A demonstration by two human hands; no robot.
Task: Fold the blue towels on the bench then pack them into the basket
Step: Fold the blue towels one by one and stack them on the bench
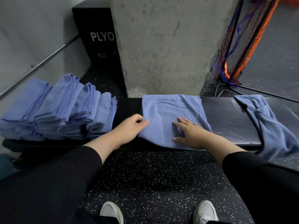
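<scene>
Shoes (111,211), speckled floor nearest. Beyond, on the surface (229,122): right hand (188,135) flat, fingers spread, pinning the centre towel (169,113) so it won't slide; left hand (132,126) pinched closed on that towel's left edge, likely to fold it. Left of that towel: folded stack (59,107). Right: one loose towel (268,125) draped off the end. Concrete pillar (161,46) behind. Basket not visible.

Concrete pillar (163,46) between black plyo box (98,38) and netted frame (239,46).
</scene>
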